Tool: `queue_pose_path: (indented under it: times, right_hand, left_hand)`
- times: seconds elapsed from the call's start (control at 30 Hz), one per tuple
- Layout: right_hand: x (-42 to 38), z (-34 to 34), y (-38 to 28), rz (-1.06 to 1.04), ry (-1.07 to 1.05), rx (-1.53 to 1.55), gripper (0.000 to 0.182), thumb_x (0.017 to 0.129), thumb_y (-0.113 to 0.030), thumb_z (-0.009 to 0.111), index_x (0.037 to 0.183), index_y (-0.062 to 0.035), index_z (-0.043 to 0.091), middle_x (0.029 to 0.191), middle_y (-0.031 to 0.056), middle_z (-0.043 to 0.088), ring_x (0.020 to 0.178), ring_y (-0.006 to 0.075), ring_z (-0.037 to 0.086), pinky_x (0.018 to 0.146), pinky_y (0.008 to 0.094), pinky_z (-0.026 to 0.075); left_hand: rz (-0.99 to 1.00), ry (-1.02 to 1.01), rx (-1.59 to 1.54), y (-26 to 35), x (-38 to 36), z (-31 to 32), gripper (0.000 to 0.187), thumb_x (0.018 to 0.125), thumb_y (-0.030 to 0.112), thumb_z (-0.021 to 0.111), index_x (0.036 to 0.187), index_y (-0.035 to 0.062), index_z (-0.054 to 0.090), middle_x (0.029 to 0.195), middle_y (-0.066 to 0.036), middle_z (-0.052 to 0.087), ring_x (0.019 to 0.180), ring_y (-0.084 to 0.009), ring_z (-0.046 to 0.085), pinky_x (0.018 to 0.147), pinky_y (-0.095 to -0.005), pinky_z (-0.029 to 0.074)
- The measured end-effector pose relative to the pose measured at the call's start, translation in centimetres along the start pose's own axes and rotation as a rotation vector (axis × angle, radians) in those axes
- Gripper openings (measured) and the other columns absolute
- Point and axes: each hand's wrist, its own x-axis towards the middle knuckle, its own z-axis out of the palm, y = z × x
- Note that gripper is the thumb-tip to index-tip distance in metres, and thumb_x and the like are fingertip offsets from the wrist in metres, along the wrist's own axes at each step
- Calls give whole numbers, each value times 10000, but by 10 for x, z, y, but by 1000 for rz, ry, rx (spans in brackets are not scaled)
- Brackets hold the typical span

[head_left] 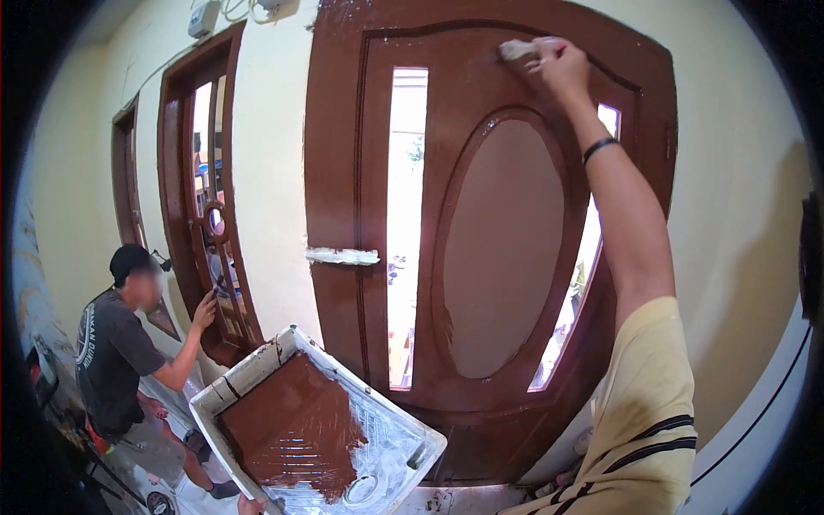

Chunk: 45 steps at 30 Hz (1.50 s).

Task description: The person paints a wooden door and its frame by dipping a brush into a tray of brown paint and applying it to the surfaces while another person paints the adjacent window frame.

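My right hand (560,67) is raised high and shut on a small pale paint applicator (517,51), pressed against the upper panel of a brown door (343,154). A white paint tray (395,429) holding brown paint tilts in front of me at the bottom. Only the fingertips of my left hand (251,506) show under the tray's lower edge, holding it up. The door has an unpainted oval centre panel (505,249) and two narrow glass slits.
A strip of masking tape (342,256) covers the door's left edge. To the left another person (129,343) crouches, one hand at a brown window frame (210,215). Cream walls flank the door.
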Motion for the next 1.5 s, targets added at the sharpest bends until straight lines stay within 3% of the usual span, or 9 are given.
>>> queue_pose_path:
  times: [0.1,0.2,0.27,0.6,0.87,1.03,1.17,1.27,1.5]
  right_hand:
    - [18,-19,1,-224,313,-348,165,863,-119,583,982,-82,691,859,159,695,834,358,666,742,418,524]
    - [-12,-7,8,-631,227,-481,191,834,-99,601,1008,-63,673,912,160,676,864,362,651,753,421,519]
    - [-51,3,21,-663,10,-499,211,822,-78,610,1025,-40,653,948,161,656,878,366,638,752,421,516]
    - [-227,2,-71,-187,-246,-84,193,863,-22,619,1040,52,635,819,93,670,733,125,640,661,266,509]
    - [-351,-5,-153,-11,-599,-12,178,816,-30,651,988,13,664,868,158,680,769,265,688,706,315,522]
    - [-405,-1,-183,158,-733,-23,171,830,-47,664,985,25,663,884,154,678,766,259,681,700,309,521]
    - [-431,7,-184,256,-759,-76,161,838,-62,664,977,20,668,887,156,680,761,264,679,690,305,523]
    - [-437,9,-185,301,-742,-145,152,835,-57,668,968,18,668,888,154,684,759,270,678,688,305,524]
    - [-456,24,-205,373,-714,-242,158,829,-38,674,970,33,661,873,161,674,749,271,667,683,307,512]
  left_hand:
    - [5,6,3,0,1,-1,459,865,284,508,1243,23,521,1029,-61,544,937,-201,540,837,-358,476]
    - [24,4,-17,-6,4,-8,471,858,287,516,1250,26,522,1032,-60,546,937,-198,544,840,-362,479]
    - [36,-26,-36,-8,6,-10,484,853,297,526,1256,30,521,1033,-57,548,932,-193,547,838,-362,482]
    - [-47,-134,-86,-3,36,-15,506,815,304,608,1228,27,515,984,-46,550,876,-179,566,792,-340,505]
    - [-66,-247,-151,-23,84,-33,469,762,245,625,1174,47,520,925,-64,567,811,-192,583,746,-320,512]
    - [-187,-347,-178,-22,119,-27,409,738,222,632,1101,64,527,826,-50,575,691,-159,583,562,-256,487]
    - [-176,-430,-209,2,125,0,319,683,99,554,989,10,539,804,-51,548,697,-169,575,655,-287,506]
    - [-260,-513,-219,-11,148,-1,442,694,86,585,1112,-48,530,910,-97,591,798,-197,592,755,-303,498]
    - [-350,-678,-179,-19,175,0,391,743,49,591,1120,-29,522,881,-81,597,775,-165,596,692,-264,502]
